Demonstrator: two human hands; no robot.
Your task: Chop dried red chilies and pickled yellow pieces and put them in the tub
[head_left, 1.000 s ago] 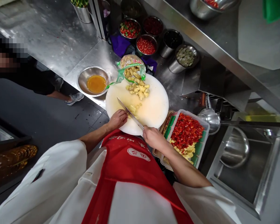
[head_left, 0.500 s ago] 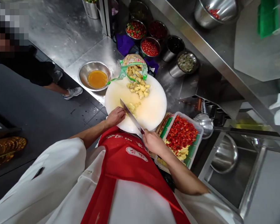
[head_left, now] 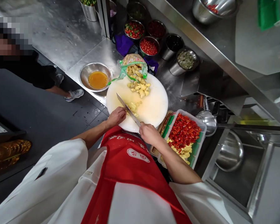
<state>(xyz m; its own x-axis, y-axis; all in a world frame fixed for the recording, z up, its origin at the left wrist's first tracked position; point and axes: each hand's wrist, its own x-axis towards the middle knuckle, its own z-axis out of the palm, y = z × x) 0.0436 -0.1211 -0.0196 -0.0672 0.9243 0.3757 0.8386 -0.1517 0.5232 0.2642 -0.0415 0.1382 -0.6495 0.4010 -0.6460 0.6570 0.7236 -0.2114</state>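
Note:
A round white cutting board [head_left: 154,102] lies on the steel counter. My right hand [head_left: 149,133] grips the handle of a long knife [head_left: 128,109], whose blade slants up and left across the board. Beside the blade, my left hand [head_left: 117,116] rests at the board's near left edge with its fingers curled together; what they press on is too small to make out. Pale yellow slices [head_left: 132,107] lie just beyond the blade. Farther back, whole ginger pieces [head_left: 141,87] spill from an open green-and-clear bag [head_left: 144,71].
A steel bowl of orange liquid [head_left: 97,80] is left of the board. At the right stands a plastic tub of chopped red peppers [head_left: 184,132]. Several steel pots, one with red peppers [head_left: 149,46], line the back. A person's shoe [head_left: 74,95] is on the floor at left.
My right hand and the knife handle have moved slightly up and left, and the blade tip has shifted up-left. The whole view has shifted a little.

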